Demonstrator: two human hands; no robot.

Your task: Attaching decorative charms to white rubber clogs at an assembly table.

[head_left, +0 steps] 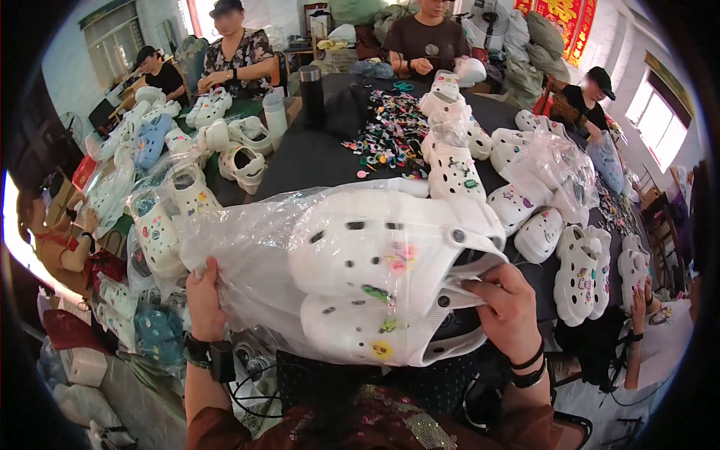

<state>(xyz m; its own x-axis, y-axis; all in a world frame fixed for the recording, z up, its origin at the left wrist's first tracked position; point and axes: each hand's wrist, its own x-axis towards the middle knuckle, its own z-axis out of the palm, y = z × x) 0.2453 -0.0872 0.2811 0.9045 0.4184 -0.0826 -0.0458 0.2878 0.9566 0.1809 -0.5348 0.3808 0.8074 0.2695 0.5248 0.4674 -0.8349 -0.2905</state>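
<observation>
The right fingers (496, 294) are closed on the heel straps of a pair of white clogs (420, 229); the left fingers (211, 271) are closed on the left end of a clear plastic bag (244, 240). The bag contains the toe sections; the heels project on the right. The pair is held sideways over the near side of the black worktop (300, 165). Beyond it, loose coloured charms (397, 124) lie near a dark tumbler (311, 101). To the right, another clear bag (562, 161) lies among further decorated white clogs (577, 277).

My left hand (205, 304) is partly hidden by the clear plastic bag (244, 255). Toward 1 o'clock, many shoe charms (394, 127) are too small to identify; a co-worker's head (433, 7) is cut off.
</observation>
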